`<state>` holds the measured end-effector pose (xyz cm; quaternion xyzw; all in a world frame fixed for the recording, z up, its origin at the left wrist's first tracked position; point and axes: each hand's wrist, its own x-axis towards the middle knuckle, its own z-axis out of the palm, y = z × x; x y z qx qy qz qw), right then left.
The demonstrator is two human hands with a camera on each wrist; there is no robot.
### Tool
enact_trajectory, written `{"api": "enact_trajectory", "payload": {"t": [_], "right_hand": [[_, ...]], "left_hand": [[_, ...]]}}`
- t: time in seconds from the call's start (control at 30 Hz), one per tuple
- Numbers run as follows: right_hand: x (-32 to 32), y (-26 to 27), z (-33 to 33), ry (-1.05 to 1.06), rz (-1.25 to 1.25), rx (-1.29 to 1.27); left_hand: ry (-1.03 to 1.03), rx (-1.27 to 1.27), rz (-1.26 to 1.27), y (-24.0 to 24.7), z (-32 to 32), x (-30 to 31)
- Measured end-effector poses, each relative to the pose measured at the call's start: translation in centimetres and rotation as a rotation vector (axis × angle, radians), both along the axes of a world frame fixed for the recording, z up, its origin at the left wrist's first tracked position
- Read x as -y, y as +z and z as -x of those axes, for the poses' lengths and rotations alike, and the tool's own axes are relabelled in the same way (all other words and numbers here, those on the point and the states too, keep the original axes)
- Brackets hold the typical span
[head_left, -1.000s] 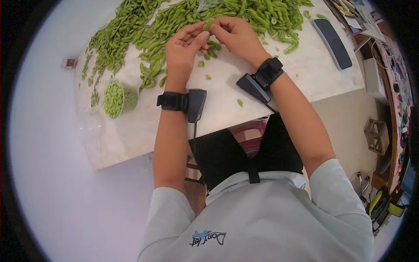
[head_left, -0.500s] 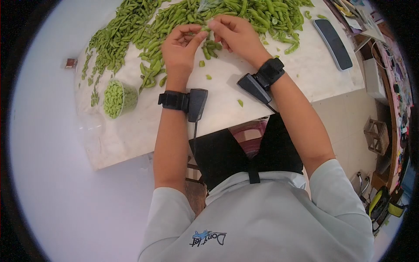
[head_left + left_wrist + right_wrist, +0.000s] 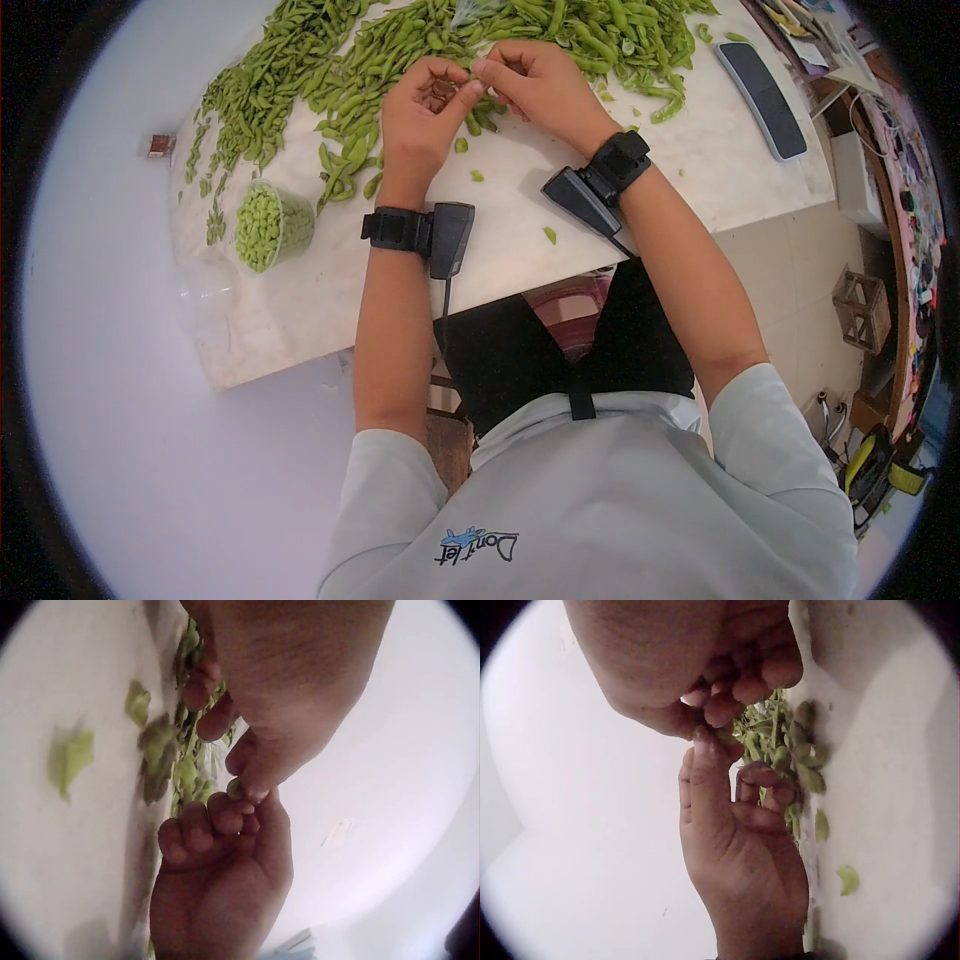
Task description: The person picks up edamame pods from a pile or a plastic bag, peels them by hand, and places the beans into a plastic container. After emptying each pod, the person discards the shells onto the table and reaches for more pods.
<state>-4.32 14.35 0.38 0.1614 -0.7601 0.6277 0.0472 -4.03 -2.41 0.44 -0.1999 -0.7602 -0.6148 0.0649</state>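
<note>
In the head view the left hand (image 3: 420,118) and right hand (image 3: 545,88) meet fingertip to fingertip above the table. Between their thumbs and index fingers they pinch a small green pod (image 3: 236,787), mostly covered by the fingers. In the right wrist view the left hand (image 3: 742,840) has its thumb pressed near the tips of the right hand (image 3: 667,660). Behind them spreads a large heap of green pods (image 3: 400,45). A clear cup (image 3: 298,222) of shelled green beans (image 3: 259,228) lies tipped to the left.
A phone (image 3: 765,100) lies at the table's right. Small bits of pod (image 3: 549,235) are scattered on the pale table (image 3: 300,325) near the hands. A piece of clear plastic (image 3: 478,12) rests on the heap. A wooden stool (image 3: 862,312) stands on the floor at right.
The left hand moved slightly away, then came back toward the right hand. Less of the pod shows between the fingers now.
</note>
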Motion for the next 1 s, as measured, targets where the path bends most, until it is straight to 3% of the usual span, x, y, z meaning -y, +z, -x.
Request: {"api": "enact_trajectory", "payload": {"t": [0.3,0.5,0.8,0.9,1.0], "right_hand": [[-0.08,-0.01,-0.02,-0.020,-0.040,-0.045],[-0.05,-0.03,0.01,-0.055,-0.068,-0.054],[-0.01,-0.13,0.08,-0.047,-0.056,-0.063],[0.04,-0.44,0.34,-0.055,-0.060,-0.057],[-0.10,-0.22,0.20,-0.055,0.033,0.071]], "left_hand": [[-0.069,0.050,-0.003,-0.62,0.36,0.31],[-0.002,0.028,0.117,0.08,-0.09,0.29],[-0.126,0.108,-0.053,0.00,-0.23,-0.03],[-0.120,0.090,-0.007,-0.13,-0.07,0.04],[-0.076,0.044,0.059,-0.33,-0.03,0.33]]}}
